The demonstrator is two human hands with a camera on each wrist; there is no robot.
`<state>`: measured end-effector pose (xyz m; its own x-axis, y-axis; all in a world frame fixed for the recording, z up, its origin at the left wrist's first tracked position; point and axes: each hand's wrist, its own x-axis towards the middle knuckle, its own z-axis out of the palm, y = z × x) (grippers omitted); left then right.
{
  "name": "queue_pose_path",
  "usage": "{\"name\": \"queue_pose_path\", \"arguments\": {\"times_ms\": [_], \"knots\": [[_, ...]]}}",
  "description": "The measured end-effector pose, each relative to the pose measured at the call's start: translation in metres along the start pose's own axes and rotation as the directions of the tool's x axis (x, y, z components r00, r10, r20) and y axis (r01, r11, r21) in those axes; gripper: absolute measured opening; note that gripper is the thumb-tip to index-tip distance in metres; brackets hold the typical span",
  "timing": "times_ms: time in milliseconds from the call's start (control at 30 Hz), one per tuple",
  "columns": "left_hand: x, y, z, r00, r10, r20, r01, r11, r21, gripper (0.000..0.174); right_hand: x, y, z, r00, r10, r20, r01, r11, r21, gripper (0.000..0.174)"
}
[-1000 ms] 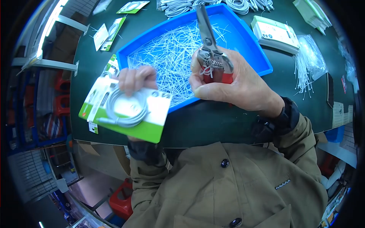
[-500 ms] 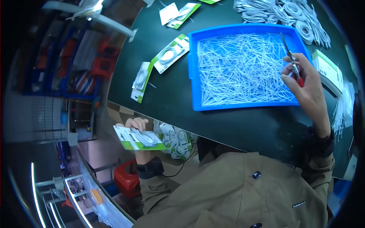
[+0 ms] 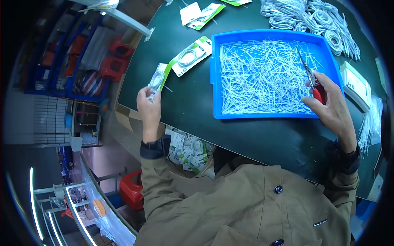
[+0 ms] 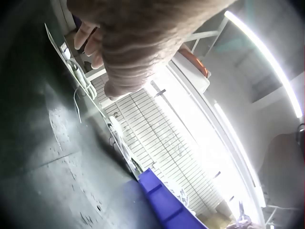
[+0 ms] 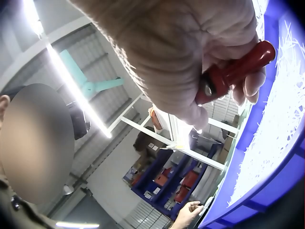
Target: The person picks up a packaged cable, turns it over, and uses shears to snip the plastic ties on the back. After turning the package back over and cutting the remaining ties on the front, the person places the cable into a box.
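At the table's left edge, my left hand [image 3: 148, 107] reaches to the lower end of a carded cable [image 3: 157, 78], a coiled grey cable on a white and green card. The fingers and thumb are spread about the card's end. In the left wrist view a gap shows between the thumb and the card [image 4: 78, 71]. My right hand [image 3: 334, 107] grips red-handled snips [image 3: 305, 65] over the right side of a blue tray [image 3: 266, 116]. Their metal blades point away, slightly parted. Thin white cut strips [image 3: 262, 78] cover much of the tray floor.
More carded cables [image 3: 191, 57] lie left of the tray. Bundled grey cables [image 3: 324, 24] are at the back right. A stack of cards [image 3: 356, 88] and white cable ties [image 3: 366, 127] stand at the right. Below the table edge, a box holds several packaged cables [image 3: 191, 151].
The carded cable my left hand held has left that hand, which has moved up to another on the table. The head view has swung left. My right hand still holds the snips.
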<state>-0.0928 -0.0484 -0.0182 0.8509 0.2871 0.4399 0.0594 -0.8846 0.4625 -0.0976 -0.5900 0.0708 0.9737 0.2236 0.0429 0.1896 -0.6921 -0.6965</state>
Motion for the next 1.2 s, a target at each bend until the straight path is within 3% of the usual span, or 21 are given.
{"name": "queue_pose_path", "arguments": {"times_ms": [100,133,367,433,467,500,533,567,600,700,767,800,900,933,1067,1200], "knots": [[0.028,0.006,0.023,0.974,0.215,0.07,-0.226,0.914,0.337,0.048,0.002,-0.009,-0.003,0.994,0.109,0.026,-0.11,0.992,0.06,0.066],[0.033,0.009,0.027,0.975,0.161,0.151,-0.204,0.916,0.345,0.053,0.001,-0.009,-0.003,0.996,0.087,-0.002,-0.087,0.994,0.061,0.066],[0.048,-0.014,0.036,0.939,0.319,0.13,-0.344,0.854,0.39,0.042,0.0,0.002,0.003,0.998,-0.057,-0.038,0.061,0.992,0.112,0.067],[0.051,0.001,0.019,0.948,0.317,0.02,-0.302,0.878,0.371,0.041,0.0,0.004,0.007,0.994,-0.087,-0.064,0.093,0.99,0.103,0.067],[0.05,0.013,0.008,0.974,0.225,-0.021,-0.211,0.938,0.275,0.036,0.0,0.006,0.009,0.992,-0.098,-0.079,0.106,0.99,0.097,0.067],[0.052,0.012,0.0,0.97,0.227,-0.092,-0.201,0.951,0.233,0.034,0.0,0.003,0.008,0.991,-0.113,-0.066,0.119,0.989,0.085,0.066],[0.05,0.027,-0.01,0.996,0.067,-0.064,-0.069,0.997,-0.032,0.033,0.0,0.001,0.008,0.99,-0.129,-0.052,0.132,0.989,0.073,0.066],[0.047,0.044,-0.019,0.997,-0.082,0.003,0.08,0.954,-0.29,0.033,0.0,-0.001,0.008,0.989,-0.144,-0.039,0.146,0.987,0.062,0.066],[0.043,0.054,-0.023,0.99,-0.13,0.05,0.137,0.843,-0.52,0.034,-0.001,0.0,0.012,0.976,-0.21,-0.056,0.212,0.977,0.038,0.067],[0.017,0.131,-0.032,0.942,-0.204,0.268,0.333,0.452,-0.828,0.036,-0.008,-0.013,0.013,0.966,-0.26,-0.016,0.26,0.965,0.037,0.067],[-0.003,0.18,-0.033,0.91,-0.183,0.372,0.415,0.383,-0.825,0.039,-0.013,-0.027,0.01,0.972,-0.232,0.044,0.228,0.97,0.087,0.066],[-0.012,0.199,-0.03,0.889,-0.164,0.428,0.458,0.348,-0.818,0.041,-0.014,-0.025,0.016,0.947,-0.319,-0.038,0.321,0.943,0.082,0.064],[-0.033,0.235,-0.007,0.838,0.013,0.546,0.537,0.164,-0.828,0.046,-0.023,-0.023,0.017,0.951,-0.305,-0.056,0.307,0.951,0.03,0.074],[-0.035,0.237,0.004,0.813,0.1,0.574,0.558,0.151,-0.816,0.051,-0.027,-0.025,0.015,0.95,-0.305,-0.071,0.304,0.952,-0.029,0.075],[-0.051,0.274,0.028,0.735,0.197,0.649,0.63,0.155,-0.761,0.052,-0.041,-0.014,0.011,0.946,-0.3,-0.121,0.271,0.939,-0.212,0.074],[-0.06,0.292,0.044,0.669,0.28,0.689,0.683,0.135,-0.718,0.044,-0.047,0.0,0.008,0.944,-0.29,-0.157,0.241,0.931,-0.275,0.063]]}}
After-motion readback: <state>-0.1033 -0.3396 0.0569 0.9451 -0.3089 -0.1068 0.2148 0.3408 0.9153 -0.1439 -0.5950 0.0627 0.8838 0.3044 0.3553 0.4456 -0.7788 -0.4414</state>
